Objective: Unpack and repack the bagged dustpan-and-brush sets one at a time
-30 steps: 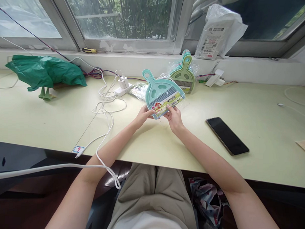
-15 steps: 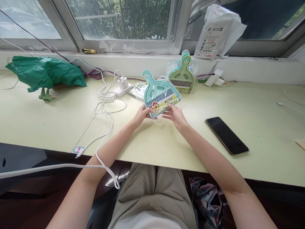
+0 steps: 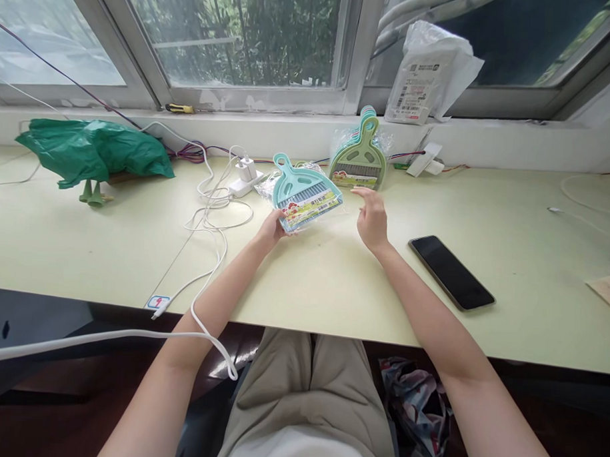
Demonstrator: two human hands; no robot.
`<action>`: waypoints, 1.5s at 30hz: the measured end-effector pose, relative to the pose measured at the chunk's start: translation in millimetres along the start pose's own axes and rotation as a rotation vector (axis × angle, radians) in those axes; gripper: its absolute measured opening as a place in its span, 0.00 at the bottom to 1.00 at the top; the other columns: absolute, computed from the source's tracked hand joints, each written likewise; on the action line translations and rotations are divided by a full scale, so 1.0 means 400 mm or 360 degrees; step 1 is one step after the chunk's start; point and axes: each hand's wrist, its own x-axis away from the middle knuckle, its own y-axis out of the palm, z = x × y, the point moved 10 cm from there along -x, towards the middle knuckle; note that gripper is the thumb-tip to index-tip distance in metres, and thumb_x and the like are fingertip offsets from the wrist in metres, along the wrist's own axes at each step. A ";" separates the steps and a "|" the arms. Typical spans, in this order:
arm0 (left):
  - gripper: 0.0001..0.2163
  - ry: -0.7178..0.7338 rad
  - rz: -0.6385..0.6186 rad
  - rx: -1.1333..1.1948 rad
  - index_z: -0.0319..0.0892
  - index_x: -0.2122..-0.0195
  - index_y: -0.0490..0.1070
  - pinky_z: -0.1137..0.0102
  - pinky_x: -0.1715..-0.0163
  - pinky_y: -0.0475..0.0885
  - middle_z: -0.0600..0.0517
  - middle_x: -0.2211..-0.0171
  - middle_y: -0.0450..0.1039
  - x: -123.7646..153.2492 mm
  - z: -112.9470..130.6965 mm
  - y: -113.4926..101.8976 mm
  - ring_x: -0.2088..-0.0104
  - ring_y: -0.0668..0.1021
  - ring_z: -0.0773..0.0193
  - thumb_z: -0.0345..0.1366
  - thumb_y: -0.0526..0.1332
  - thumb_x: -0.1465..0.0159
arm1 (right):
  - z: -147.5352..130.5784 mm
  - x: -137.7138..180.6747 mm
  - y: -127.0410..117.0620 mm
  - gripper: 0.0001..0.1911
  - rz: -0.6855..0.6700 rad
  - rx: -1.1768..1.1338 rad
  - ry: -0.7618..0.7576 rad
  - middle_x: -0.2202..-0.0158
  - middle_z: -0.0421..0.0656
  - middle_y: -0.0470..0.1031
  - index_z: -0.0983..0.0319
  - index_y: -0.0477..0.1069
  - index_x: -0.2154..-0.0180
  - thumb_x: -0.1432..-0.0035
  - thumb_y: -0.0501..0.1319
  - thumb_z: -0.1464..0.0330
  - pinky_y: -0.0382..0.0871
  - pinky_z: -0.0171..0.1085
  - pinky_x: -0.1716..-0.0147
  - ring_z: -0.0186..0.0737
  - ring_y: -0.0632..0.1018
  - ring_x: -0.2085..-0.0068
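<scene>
One long, pale yellow-green table spans the room before you, its top plain and smooth, with a seam running toward your edge on the left. Behind it, grey-framed windows look out on dense greenery, above a white ledge. On your far left a crumpled green plastic bag sits on the table. On the ledge, to your right, stands a package in clear-white plastic; its print includes a square code, a barcode and some red lettering, all too small to read.

Against the wall stands a stack of dustpans, the front one olive green, with a mushroom-pictured label. Nearer you, just left of the stack, is your turquoise dustpan, tilted, handle pointing away, a grey-bristled brush inside its clear wrapper. Its yellow-green label has red mushrooms, bold dark Chinese characters and a barcode.

Your left hand is clamped on the dustpan's lower left corner. Your right hand is apart from it, above the table, index finger stretched toward the label. Beside that forearm lies a black-screened phone. Left of you, a white charger sits among cables; a yellow-and-black cutter lies on the ledge. The blue-bordered sticker at the table's edge bears a red mark, partly covered by a cable tip.
</scene>
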 end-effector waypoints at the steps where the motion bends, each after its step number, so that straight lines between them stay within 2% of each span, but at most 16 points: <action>1: 0.15 -0.0031 -0.0007 0.0011 0.38 0.62 0.66 0.75 0.87 0.64 0.51 0.75 0.74 -0.001 -0.003 -0.003 0.82 0.74 0.67 0.32 0.54 0.52 | -0.016 0.002 0.012 0.22 -0.0075 0.0091 -0.0139 0.41 0.44 0.69 0.56 0.70 0.47 0.38 0.48 0.75 0.62 0.51 0.39 0.45 0.69 0.40; 4: 0.15 -0.0068 -0.0013 0.0025 0.38 0.62 0.67 0.75 0.89 0.60 0.51 0.75 0.74 -0.006 -0.008 -0.013 0.83 0.73 0.67 0.33 0.54 0.53 | -0.028 0.013 0.055 0.26 -0.0297 0.0158 -0.0295 0.35 0.39 0.63 0.51 0.65 0.42 0.41 0.55 0.75 0.53 0.54 0.35 0.46 0.58 0.33; 7: 0.15 -0.0094 -0.0074 -0.0019 0.39 0.64 0.67 0.74 0.89 0.60 0.50 0.75 0.74 -0.008 -0.016 -0.006 0.83 0.72 0.67 0.34 0.55 0.54 | -0.015 0.016 0.075 0.24 -0.0362 0.0034 -0.0262 0.36 0.38 0.64 0.49 0.67 0.43 0.41 0.62 0.67 0.52 0.55 0.35 0.48 0.58 0.33; 11: 0.16 -0.0090 -0.0120 -0.0011 0.40 0.63 0.67 0.73 0.86 0.65 0.48 0.70 0.76 -0.003 -0.017 0.005 0.80 0.72 0.67 0.34 0.56 0.55 | 0.006 0.004 0.062 0.14 -0.0302 -0.0080 -0.0168 0.40 0.36 0.69 0.47 0.76 0.52 0.41 0.63 0.62 0.52 0.56 0.35 0.48 0.61 0.34; 15: 0.18 -0.0104 -0.0150 0.0003 0.39 0.61 0.67 0.71 0.82 0.68 0.47 0.68 0.76 0.003 -0.015 0.013 0.78 0.72 0.67 0.33 0.56 0.55 | 0.012 -0.003 0.047 0.10 -0.0265 -0.0156 -0.0110 0.41 0.34 0.70 0.46 0.78 0.57 0.40 0.62 0.61 0.52 0.55 0.36 0.47 0.63 0.35; 21: 0.14 -0.0147 -0.0223 -0.0042 0.39 0.64 0.67 0.72 0.86 0.61 0.49 0.71 0.74 0.004 -0.027 0.019 0.82 0.70 0.69 0.34 0.56 0.53 | 0.001 0.007 0.038 0.09 -0.0190 -0.0239 -0.0072 0.47 0.38 0.75 0.49 0.80 0.61 0.39 0.61 0.60 0.59 0.52 0.39 0.46 0.71 0.44; 25: 0.10 -0.0145 -0.0277 -0.0076 0.40 0.65 0.68 0.74 0.84 0.63 0.52 0.74 0.72 0.012 -0.029 0.031 0.81 0.70 0.70 0.34 0.59 0.49 | 0.005 0.011 0.032 0.10 -0.0138 -0.0386 0.0038 0.49 0.40 0.75 0.51 0.80 0.63 0.40 0.60 0.59 0.65 0.48 0.43 0.45 0.75 0.48; 30: 0.14 -0.0101 -0.0416 -0.0207 0.38 0.62 0.70 0.76 0.80 0.68 0.53 0.73 0.73 0.029 -0.019 0.059 0.80 0.71 0.74 0.38 0.66 0.47 | 0.009 0.010 0.021 0.11 -0.0095 -0.0352 0.0067 0.52 0.41 0.76 0.53 0.80 0.66 0.40 0.60 0.58 0.66 0.48 0.44 0.45 0.77 0.52; 36: 0.18 -0.0055 -0.0523 -0.0394 0.38 0.60 0.67 0.77 0.85 0.58 0.54 0.73 0.72 0.026 -0.026 0.060 0.81 0.74 0.71 0.34 0.68 0.50 | 0.019 0.010 0.013 0.10 -0.0048 -0.0301 0.0091 0.52 0.42 0.76 0.53 0.80 0.66 0.41 0.61 0.57 0.68 0.48 0.48 0.46 0.77 0.52; 45: 0.23 0.0060 -0.0590 -0.0605 0.40 0.54 0.64 0.77 0.83 0.59 0.53 0.69 0.73 0.034 -0.008 0.057 0.77 0.78 0.67 0.36 0.69 0.50 | 0.010 0.012 0.004 0.07 0.0053 -0.0277 0.0058 0.53 0.43 0.76 0.55 0.79 0.69 0.44 0.64 0.62 0.68 0.49 0.49 0.47 0.76 0.52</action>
